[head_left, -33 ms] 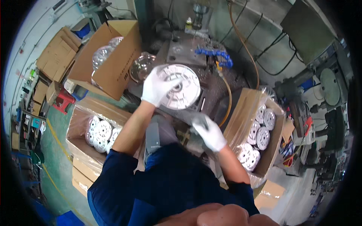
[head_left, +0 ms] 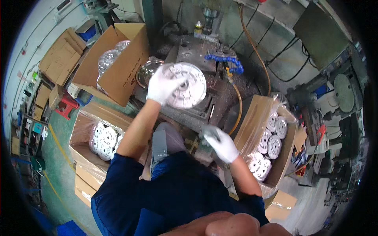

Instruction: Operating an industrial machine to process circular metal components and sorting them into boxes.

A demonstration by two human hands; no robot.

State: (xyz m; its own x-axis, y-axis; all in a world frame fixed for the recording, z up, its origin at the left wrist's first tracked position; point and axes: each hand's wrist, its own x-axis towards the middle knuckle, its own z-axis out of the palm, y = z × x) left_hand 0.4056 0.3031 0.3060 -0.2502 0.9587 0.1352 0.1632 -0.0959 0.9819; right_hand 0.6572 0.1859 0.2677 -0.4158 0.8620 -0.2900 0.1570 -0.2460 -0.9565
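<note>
My left hand (head_left: 160,87), in a white glove, grips a round silver metal disc (head_left: 191,94) with slots and a centre hole. The thumb and fingers lie across the disc's face, and its far side is hidden. Below it is the metal bed (head_left: 201,112) of a machine, scattered with shavings. Lower and to the right, my gloved right hand (head_left: 222,146) has its fingers curled, with grey about the fingertips. Whether that grey is dirt or a small thing is unclear. A shiny metal bowl (head_left: 142,74) rests just left of the disc.
A carton (head_left: 126,80) with shiny bowls stands at the upper left. Open cartons of slotted discs flank me, one on the left (head_left: 88,151) and one on the right (head_left: 246,131). A blue jointed hose (head_left: 224,59) and a yellow hose (head_left: 239,102) hang over the machine.
The disc in my left hand has shifted slightly up and to the left. My right hand has moved a little down and right.
</note>
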